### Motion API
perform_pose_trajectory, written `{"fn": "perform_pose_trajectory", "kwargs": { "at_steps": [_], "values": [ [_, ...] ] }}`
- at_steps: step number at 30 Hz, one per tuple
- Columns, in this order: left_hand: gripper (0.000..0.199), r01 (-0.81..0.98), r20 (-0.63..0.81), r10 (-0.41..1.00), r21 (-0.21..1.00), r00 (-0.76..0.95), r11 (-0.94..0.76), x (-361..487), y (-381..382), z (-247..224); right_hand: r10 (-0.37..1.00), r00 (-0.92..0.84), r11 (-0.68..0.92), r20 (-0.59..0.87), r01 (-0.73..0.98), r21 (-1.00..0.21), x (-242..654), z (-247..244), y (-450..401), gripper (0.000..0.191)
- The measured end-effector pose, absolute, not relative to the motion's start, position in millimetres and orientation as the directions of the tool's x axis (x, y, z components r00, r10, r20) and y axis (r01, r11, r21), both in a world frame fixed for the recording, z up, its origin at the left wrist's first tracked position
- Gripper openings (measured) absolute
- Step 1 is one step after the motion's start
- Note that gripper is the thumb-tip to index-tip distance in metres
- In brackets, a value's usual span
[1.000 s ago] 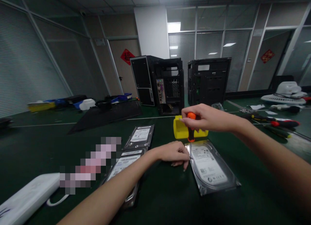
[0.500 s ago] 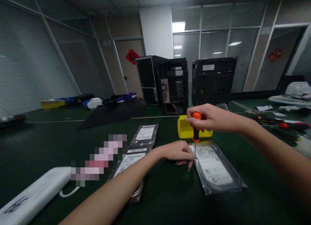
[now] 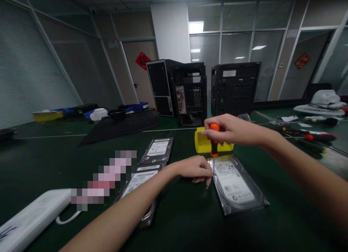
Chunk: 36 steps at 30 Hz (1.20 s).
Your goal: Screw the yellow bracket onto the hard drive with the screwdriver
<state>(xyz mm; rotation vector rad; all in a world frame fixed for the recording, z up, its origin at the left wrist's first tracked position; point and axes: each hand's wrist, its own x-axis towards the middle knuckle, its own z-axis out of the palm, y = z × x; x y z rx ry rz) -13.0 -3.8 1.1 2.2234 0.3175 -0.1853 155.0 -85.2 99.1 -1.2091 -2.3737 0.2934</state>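
Note:
My right hand (image 3: 224, 129) is wrapped round the orange and black handle of a screwdriver (image 3: 214, 147), held upright. The shaft points down at the left edge of a hard drive (image 3: 233, 183), which lies label up on the green table (image 3: 190, 215). At that same edge my left hand (image 3: 197, 170) has its fingers curled beside the shaft's tip; whatever they pinch is too small to make out. Just behind the drive sits a yellow open bin (image 3: 201, 145). More hard drives (image 3: 157, 150) lie in a row left of my left hand, partly covered by my forearm.
Black computer cases (image 3: 236, 89) stand at the back. A black mat (image 3: 122, 125) lies back left, a white box (image 3: 35, 219) front left, beside a pixelated patch. Pliers and other tools (image 3: 320, 136) lie at the right, near a white helmet-like object (image 3: 323, 99).
The whole view has shifted slightly, so things appear a little further left. Both hands and the screwdriver keep about the same place at the drive's edge.

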Motion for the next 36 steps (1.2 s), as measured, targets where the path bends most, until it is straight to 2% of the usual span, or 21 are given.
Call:
{"fn": "perform_pose_trajectory", "kwargs": {
  "at_steps": [5, 17, 24, 33, 36],
  "values": [
    [0.028, 0.287, -0.248, 0.149, 0.749, 0.957, -0.597, -12, -3, 2, 0.793, -0.524, 0.609, 0.311, 0.704, -0.366, 156, 98, -86, 0.031],
    [0.028, 0.288, -0.248, 0.152, 0.74, 0.957, -0.608, -10, -2, 1, 0.753, -0.613, 0.637, 0.241, 0.584, -0.504, 165, 104, -87, 0.026],
    [0.027, 0.285, -0.24, 0.156, 0.749, 0.958, -0.597, -10, 0, -1, 0.794, -0.573, 0.577, 0.203, 0.606, -0.548, 165, 105, -87, 0.032],
    [0.027, 0.28, -0.23, 0.16, 0.747, 0.96, -0.603, -10, -1, -1, 0.797, -0.524, 0.604, 0.3, 0.69, -0.399, 164, 103, -84, 0.037],
    [0.027, 0.28, -0.237, 0.152, 0.743, 0.96, -0.608, -10, -1, 0, 0.758, -0.55, 0.646, 0.35, 0.707, -0.289, 164, 103, -83, 0.032]
  ]
}}
